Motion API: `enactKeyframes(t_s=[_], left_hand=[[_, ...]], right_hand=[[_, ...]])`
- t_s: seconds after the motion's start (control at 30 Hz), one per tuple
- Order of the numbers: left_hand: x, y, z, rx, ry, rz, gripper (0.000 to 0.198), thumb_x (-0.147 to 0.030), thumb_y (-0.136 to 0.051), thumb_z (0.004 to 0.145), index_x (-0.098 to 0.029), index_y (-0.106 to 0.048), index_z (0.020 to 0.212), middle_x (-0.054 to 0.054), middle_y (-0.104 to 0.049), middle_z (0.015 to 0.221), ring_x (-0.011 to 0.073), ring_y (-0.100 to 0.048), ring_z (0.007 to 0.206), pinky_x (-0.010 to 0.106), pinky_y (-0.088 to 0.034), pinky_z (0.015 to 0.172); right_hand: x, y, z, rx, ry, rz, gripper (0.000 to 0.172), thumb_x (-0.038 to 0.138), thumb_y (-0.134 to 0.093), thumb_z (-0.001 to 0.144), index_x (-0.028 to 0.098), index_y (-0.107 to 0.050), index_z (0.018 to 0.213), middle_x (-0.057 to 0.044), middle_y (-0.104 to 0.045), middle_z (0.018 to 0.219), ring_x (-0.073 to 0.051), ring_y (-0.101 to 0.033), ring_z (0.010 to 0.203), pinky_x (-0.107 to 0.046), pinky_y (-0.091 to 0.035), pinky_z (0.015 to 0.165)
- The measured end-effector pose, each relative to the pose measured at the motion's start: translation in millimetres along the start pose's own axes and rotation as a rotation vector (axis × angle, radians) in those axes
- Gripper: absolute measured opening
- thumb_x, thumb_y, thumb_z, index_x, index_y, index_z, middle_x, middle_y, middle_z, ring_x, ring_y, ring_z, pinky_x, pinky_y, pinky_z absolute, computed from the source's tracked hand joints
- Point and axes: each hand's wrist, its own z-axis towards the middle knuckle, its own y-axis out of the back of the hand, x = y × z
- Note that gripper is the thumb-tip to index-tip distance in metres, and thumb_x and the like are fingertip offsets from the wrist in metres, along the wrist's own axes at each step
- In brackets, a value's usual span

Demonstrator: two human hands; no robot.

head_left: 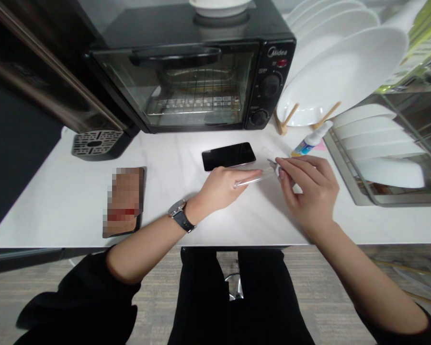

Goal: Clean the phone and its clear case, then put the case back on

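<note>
My left hand (221, 189), with a watch (177, 209) on the wrist, is closed on a thin see-through piece that looks like a clear phone case (250, 180), held edge-on above the counter. At its right end, my right hand (311, 187) pinches a small grey-and-white thing (275, 166) between thumb and fingers. Most of that thing is hidden, so its kind cannot be made out. Just behind my left hand lies a phone (229, 155), dark screen up. A small spray bottle (311, 140) with a white top and blue label leans beyond my right hand.
A black toaster oven (187, 86) stands at the back. To its right, white plates (345, 72) rest in a wooden rack, beside a sink or basin (348, 177) holding white dishes. A blurred-out tablet or phone (124, 201) lies at left, near a drip tray (96, 143).
</note>
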Motion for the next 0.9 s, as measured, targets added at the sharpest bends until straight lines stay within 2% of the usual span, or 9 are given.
enactKeyframes(t_s=[0.37, 0.57, 0.77, 0.9], left_hand=[[3.6, -0.6, 1.4, 0.009, 0.055, -0.053, 0.037, -0.018, -0.064, 0.101, -0.033, -0.08, 0.131, -0.002, -0.079, 0.131, 0.0216, -0.079, 0.122, 0.038, -0.068, 0.103], [3.7, 0.3, 1.4, 0.01, 0.095, -0.125, 0.034, -0.021, -0.066, 0.101, -0.034, -0.08, 0.13, -0.004, -0.078, 0.132, 0.0222, -0.08, 0.12, 0.039, -0.068, 0.103], [6.8, 0.0, 2.0, 0.002, 0.095, -0.134, 0.03, -0.028, -0.065, 0.103, -0.033, -0.081, 0.129, -0.003, -0.077, 0.132, 0.0237, -0.08, 0.12, 0.04, -0.067, 0.103], [8.1, -0.5, 2.8, 0.003, 0.095, -0.141, 0.03, -0.028, -0.066, 0.103, -0.031, -0.081, 0.129, -0.002, -0.078, 0.132, 0.0229, -0.081, 0.118, 0.038, -0.067, 0.102]], right_hand=[[1.8, 3.2, 0.5, -0.077, 0.064, 0.023, 0.041, 0.01, -0.082, 0.09, 0.026, -0.077, 0.127, -0.007, -0.086, 0.109, -0.028, -0.075, 0.101, -0.045, -0.064, 0.085], [2.9, 6.3, 0.8, -0.073, 0.048, 0.014, 0.035, 0.015, -0.081, 0.093, 0.03, -0.076, 0.125, -0.005, -0.084, 0.106, -0.026, -0.074, 0.096, -0.044, -0.061, 0.082], [2.3, 4.9, 1.4, -0.077, 0.044, 0.005, 0.038, 0.015, -0.082, 0.092, 0.028, -0.077, 0.127, -0.006, -0.08, 0.098, -0.025, -0.071, 0.092, -0.041, -0.059, 0.079], [1.6, 3.1, 1.6, -0.068, 0.014, 0.012, 0.036, 0.015, -0.081, 0.093, 0.026, -0.079, 0.127, -0.008, -0.08, 0.102, -0.026, -0.071, 0.094, -0.042, -0.059, 0.08]])
